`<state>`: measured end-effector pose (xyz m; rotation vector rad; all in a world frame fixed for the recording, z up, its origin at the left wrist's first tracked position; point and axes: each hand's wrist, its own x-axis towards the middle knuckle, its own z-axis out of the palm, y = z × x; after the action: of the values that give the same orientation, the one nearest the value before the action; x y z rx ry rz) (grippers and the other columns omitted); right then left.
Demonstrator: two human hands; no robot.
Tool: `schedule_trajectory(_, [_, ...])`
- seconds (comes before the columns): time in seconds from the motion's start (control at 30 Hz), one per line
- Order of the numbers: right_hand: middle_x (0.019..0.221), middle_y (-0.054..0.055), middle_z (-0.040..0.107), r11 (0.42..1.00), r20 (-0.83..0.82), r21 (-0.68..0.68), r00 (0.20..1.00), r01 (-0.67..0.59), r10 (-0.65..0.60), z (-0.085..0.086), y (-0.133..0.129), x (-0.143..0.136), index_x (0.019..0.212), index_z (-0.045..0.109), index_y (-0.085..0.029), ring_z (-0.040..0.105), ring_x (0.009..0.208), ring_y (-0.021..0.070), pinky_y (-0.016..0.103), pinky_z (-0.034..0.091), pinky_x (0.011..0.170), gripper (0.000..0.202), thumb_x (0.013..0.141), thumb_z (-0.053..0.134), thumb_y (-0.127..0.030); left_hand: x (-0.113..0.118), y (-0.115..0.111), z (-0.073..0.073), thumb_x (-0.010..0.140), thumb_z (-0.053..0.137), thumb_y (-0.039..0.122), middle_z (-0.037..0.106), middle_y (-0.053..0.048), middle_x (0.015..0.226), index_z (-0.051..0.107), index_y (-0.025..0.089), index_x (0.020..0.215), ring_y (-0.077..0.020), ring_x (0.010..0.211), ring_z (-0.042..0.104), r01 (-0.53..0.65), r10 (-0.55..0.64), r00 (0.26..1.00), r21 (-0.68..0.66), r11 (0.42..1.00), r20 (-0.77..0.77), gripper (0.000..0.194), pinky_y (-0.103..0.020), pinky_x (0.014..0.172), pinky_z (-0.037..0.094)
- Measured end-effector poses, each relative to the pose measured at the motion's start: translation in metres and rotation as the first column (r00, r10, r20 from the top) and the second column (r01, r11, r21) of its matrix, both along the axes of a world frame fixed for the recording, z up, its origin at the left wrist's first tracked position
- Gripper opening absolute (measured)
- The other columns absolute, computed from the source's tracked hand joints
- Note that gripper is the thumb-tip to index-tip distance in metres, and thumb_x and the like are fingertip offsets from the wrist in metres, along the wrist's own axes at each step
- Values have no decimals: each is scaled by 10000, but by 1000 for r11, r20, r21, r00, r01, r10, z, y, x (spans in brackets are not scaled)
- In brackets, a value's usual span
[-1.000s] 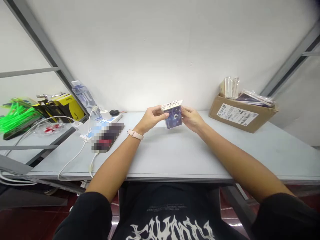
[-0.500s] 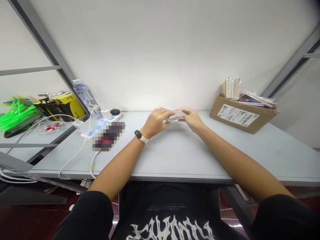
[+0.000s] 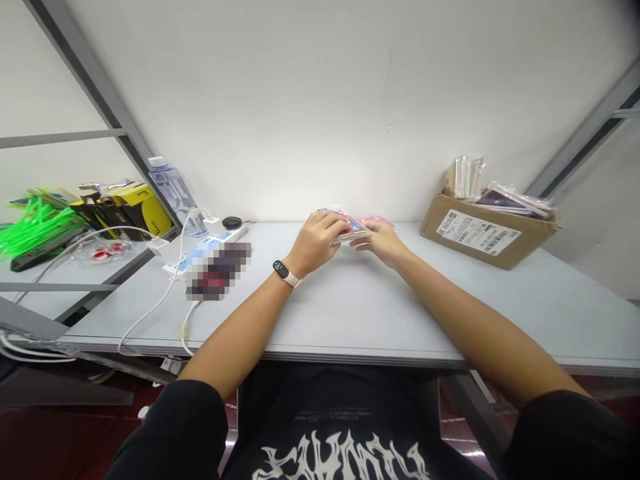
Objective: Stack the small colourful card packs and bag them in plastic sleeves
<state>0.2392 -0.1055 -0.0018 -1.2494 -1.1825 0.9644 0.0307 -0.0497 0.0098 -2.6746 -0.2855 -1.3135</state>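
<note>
The left hand [image 3: 314, 243] is closed over the left end of a small stack of booklets [image 3: 354, 233], fingers across the top and thumb at the near edge. The right hand [image 3: 386, 244] is half curled at the right end, fingertips by the stack's edge; how firmly it grips cannot be told. The booklets lie between the two hands, roughly flat, with the left part hidden under the left fingers. A pink piece [image 3: 376, 219] shows just beyond the right hand; whether that hand holds it is unclear.

Below is the grey table [image 3: 350, 307], the hands over its far half. A watch [image 3: 286, 272] is on the left wrist. To the far right, a tilted cardboard box [image 3: 533, 241] holds wrapped packets [image 3: 515, 199]. To the left are a blurred-out dark object [image 3: 220, 270], a white power strip [image 3: 234, 235], a round black item [image 3: 231, 223] and a leaning water bottle [image 3: 173, 190]. Farther left are green strips [image 3: 40, 227] and yellow-and-black boxes [image 3: 145, 207].
</note>
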Motion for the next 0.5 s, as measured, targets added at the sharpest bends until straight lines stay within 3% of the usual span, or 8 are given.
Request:
schedule_trajectory(0.13, [846, 89, 804, 996, -204, -75, 978, -53, 36, 0, 2, 3, 901, 720, -228, 718, 627, 218, 393, 623, 650, 399, 933, 711, -626, -1, 1, -1, 837, 546, -34, 789, -92, 1230, 686, 219, 1161, -291, 1246, 666, -28, 27, 999, -58, 998, -30, 434, -464, 1035, 476])
schedule_trajectory(0.2, [867, 88, 810, 989, -253, -83, 962, -125, 101, 2, 0, 2, 942, 711, -238, 708, 606, 225, 404, 623, 632, 436, 932, 694, -673, -1, 2, -2, 842, 539, -31, 790, -89, 1219, 687, 226, 1168, -292, 1248, 662, -39, 35, 998, -85, 996, -49, 441, -470, 1038, 478])
schedule_trajectory(0.33, [946, 71, 807, 973, -242, -62, 949, -222, 201, 5, -5, -4, 973, 759, -239, 710, 665, 208, 364, 619, 632, 347, 895, 792, -575, -1, 4, -4, 846, 568, -11, 776, -104, 1214, 690, 223, 1167, -299, 1234, 656, -3, -7, 996, -111, 994, -87, 415, -467, 1043, 499])
schedule_trajectory(0.5, [800, 58, 755, 964, -131, -119, 966, -239, 223, 1, -4, -3, 779, 756, -225, 615, 587, 168, 304, 528, 492, 238, 870, 818, -436, 1, 3, -8, 869, 704, 117, 717, -150, 1312, 695, 199, 1210, -315, 1217, 652, 70, -96, 981, -158, 985, -166, 351, -476, 1072, 521])
